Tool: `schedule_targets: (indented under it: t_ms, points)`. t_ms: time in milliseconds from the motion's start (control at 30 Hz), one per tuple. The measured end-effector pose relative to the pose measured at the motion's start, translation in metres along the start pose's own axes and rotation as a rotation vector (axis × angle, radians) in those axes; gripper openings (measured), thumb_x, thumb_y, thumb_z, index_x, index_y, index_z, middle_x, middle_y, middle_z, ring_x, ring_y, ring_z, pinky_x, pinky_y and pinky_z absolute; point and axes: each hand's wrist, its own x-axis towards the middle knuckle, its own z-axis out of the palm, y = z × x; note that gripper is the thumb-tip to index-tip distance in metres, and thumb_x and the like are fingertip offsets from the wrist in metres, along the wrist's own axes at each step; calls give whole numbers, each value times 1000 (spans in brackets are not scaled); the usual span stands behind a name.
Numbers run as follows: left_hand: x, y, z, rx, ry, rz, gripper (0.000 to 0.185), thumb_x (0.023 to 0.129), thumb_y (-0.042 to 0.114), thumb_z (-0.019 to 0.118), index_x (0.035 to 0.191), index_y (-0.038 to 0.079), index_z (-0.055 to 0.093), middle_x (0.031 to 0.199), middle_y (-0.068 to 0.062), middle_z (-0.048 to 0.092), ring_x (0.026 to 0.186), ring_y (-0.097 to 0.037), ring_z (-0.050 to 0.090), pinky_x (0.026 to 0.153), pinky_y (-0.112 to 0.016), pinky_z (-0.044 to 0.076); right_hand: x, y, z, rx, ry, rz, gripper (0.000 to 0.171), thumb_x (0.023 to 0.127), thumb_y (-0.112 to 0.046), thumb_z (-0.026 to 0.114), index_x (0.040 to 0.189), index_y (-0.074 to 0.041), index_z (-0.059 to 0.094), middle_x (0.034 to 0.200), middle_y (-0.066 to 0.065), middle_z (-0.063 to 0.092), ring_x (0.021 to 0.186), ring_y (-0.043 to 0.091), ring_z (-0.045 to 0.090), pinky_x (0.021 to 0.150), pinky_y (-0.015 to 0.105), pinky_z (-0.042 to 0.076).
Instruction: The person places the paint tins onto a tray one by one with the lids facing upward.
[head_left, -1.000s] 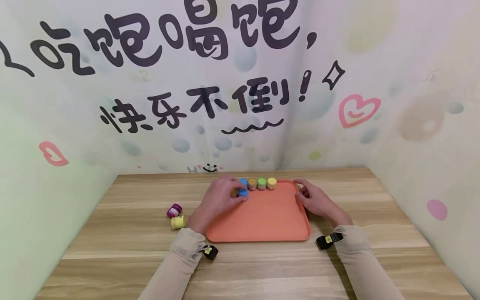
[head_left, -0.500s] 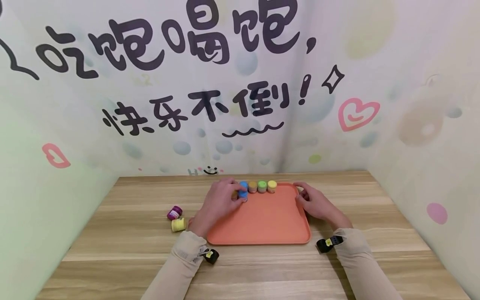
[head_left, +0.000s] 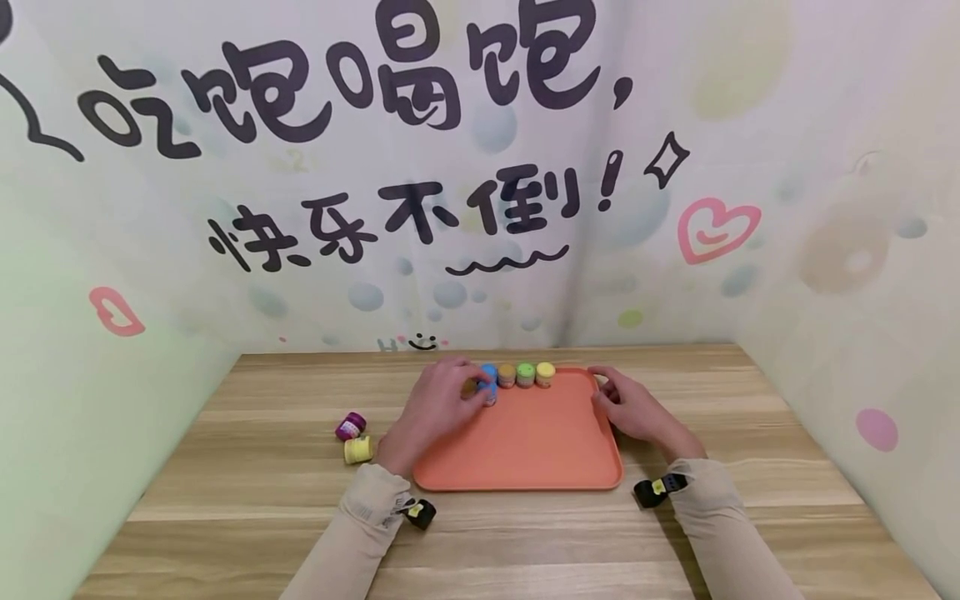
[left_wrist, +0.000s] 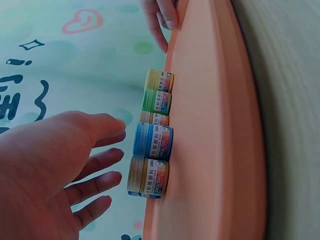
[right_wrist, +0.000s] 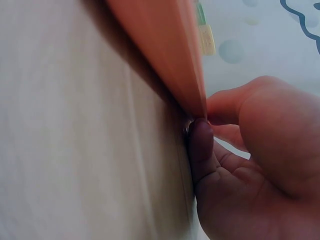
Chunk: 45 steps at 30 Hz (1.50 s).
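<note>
My left hand (head_left: 446,396) reaches over the back left of the orange tray (head_left: 525,450), beside the small paint jars. In the left wrist view its relaxed fingers stand just apart from a blue paint jar (left_wrist: 153,141) and an ochre paint jar (left_wrist: 148,176). Behind the blue one, brown (head_left: 507,375), green (head_left: 525,374) and yellow (head_left: 545,374) jars line the tray's back edge. My right hand (head_left: 630,402) pinches the tray's rim near its back right corner, thumb and fingertips on it. The left hand partly hides the jars at the left end.
A purple jar (head_left: 350,426) and a pale yellow jar (head_left: 358,450) lie on the wooden table (head_left: 247,483) left of the tray. A printed curtain (head_left: 495,275) hangs behind the table's back edge.
The left thumb has drawn slightly back from the front blue jar, whose label shows more. The right hand stays at the rim; the head view has tilted a little.
</note>
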Motion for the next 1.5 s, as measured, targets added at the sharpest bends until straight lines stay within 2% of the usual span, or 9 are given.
schedule_targets:
  t_ms: [233,500,800,1000,1200,1500]
  points:
    - [-2,1,-6,15,10,8,12,98,22,81,108,15,84,101,-4,76,86,-21,65,78,-40,58,1,0,1,0,0,1,51,111,-14,58,159,1,45,110,15,70,91,19,64,80,34,55]
    - [-4,-3,-10,33,22,-2,8,97,18,81,105,16,84,105,0,79,89,-18,68,79,-34,58,-1,-2,0,1,3,6,51,111,-13,58,158,1,45,110,15,69,91,20,64,80,34,55]
    - [-13,-14,-18,56,35,-14,8,98,20,80,104,16,84,103,1,78,87,-18,68,79,-35,58,-2,-2,1,4,0,9,51,111,-13,58,158,1,44,110,15,70,91,20,63,80,35,55]
    - [-20,-21,-22,31,47,-32,6,98,18,80,102,15,83,102,0,78,93,-24,72,82,-38,59,-2,-5,1,18,-1,-7,51,111,-11,57,159,2,44,107,15,70,88,18,63,76,34,53]
    - [-27,-26,-27,34,76,-13,11,97,16,81,106,12,85,102,-2,78,85,-24,71,74,-35,58,-2,-5,0,5,5,-16,51,111,-10,57,158,3,44,104,14,69,85,17,62,75,33,53]
    - [-40,-41,-35,50,57,-89,5,98,18,80,101,15,82,97,0,76,89,-24,70,74,-34,58,0,-3,1,-4,7,-21,51,110,-9,57,158,3,44,103,14,69,84,17,61,76,34,53]
